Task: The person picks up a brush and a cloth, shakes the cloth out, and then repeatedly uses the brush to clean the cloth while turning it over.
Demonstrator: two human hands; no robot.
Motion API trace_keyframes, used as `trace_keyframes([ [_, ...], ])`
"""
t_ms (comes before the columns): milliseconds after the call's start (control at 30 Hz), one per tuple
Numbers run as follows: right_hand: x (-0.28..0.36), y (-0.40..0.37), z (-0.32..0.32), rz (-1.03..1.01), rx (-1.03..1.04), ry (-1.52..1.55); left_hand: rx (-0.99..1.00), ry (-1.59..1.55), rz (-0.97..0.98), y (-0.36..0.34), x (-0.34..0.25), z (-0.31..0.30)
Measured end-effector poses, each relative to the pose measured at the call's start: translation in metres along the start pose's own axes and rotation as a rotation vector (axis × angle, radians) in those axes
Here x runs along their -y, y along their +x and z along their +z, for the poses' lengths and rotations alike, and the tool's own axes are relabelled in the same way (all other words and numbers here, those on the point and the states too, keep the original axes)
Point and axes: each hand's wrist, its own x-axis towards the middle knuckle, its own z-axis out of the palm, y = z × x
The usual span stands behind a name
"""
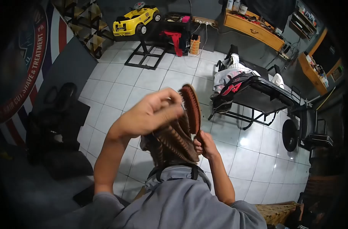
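My right hand [206,145] is wrapped around the handle of a brush [192,108] with a wooden back and reddish-brown bristles. The brush stands upright, its bristles turned to the left. My left hand [151,114] is raised at the bristles, fingers curled in and thumb drawn toward them, slightly blurred. I cannot tell what is between those fingers. Below both hands a brown striped cloth [174,143] hangs in front of my grey shirt [181,198].
A black padded barber chair [254,91] with cloths on it stands to the right. A yellow toy car seat [135,21] on a black frame is at the back. Wooden drawer shelves [254,30] line the far wall. White tiles [143,80] cover the floor.
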Motion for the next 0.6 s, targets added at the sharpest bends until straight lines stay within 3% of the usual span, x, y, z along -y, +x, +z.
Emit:
trace_keyframes([
  [33, 0.009, -0.002, 0.019, -0.006, 0.121, 0.036, 0.084, 0.217, 0.11, 0.002, -0.004, 0.008],
  [100, 0.011, 0.003, 0.029, -0.038, 0.294, -0.229, 0.158, 0.532, 0.147, -0.007, -0.028, 0.011],
  [167, -0.007, 0.02, 0.011, 0.1, 0.457, -0.369, 0.142, 0.6, 0.302, -0.016, -0.043, 0.007],
  [233, -0.032, 0.03, -0.021, 0.247, 0.32, -0.636, -0.233, 0.479, 0.397, -0.025, -0.04, 0.005],
  [300, -0.114, 0.057, -0.132, -0.102, 0.333, -1.176, -0.635, 0.433, 0.637, -0.025, -0.041, -0.004],
  [333, -0.16, 0.051, -0.179, -0.303, 0.085, -1.245, -0.729, 0.317, 0.695, -0.026, -0.041, -0.011],
  [367, -0.171, 0.045, -0.204, 0.558, -0.069, -1.636, -0.82, 0.197, 0.751, -0.028, -0.042, -0.018],
  [433, -0.193, -0.005, -0.219, 0.672, -0.49, -1.639, -1.007, 0.147, 0.775, -0.033, -0.049, -0.027],
  [500, -0.211, -0.042, -0.237, 0.757, -0.643, -1.63, -1.028, 0.088, 0.736, -0.038, -0.054, -0.029],
  [567, -0.201, -0.064, -0.229, 0.828, -0.694, -1.559, -0.914, 0.182, 0.58, -0.039, -0.054, -0.03],
  [600, -0.237, -0.06, -0.283, 0.807, -0.764, -1.404, -0.812, 0.199, 0.457, -0.038, -0.046, -0.033],
])
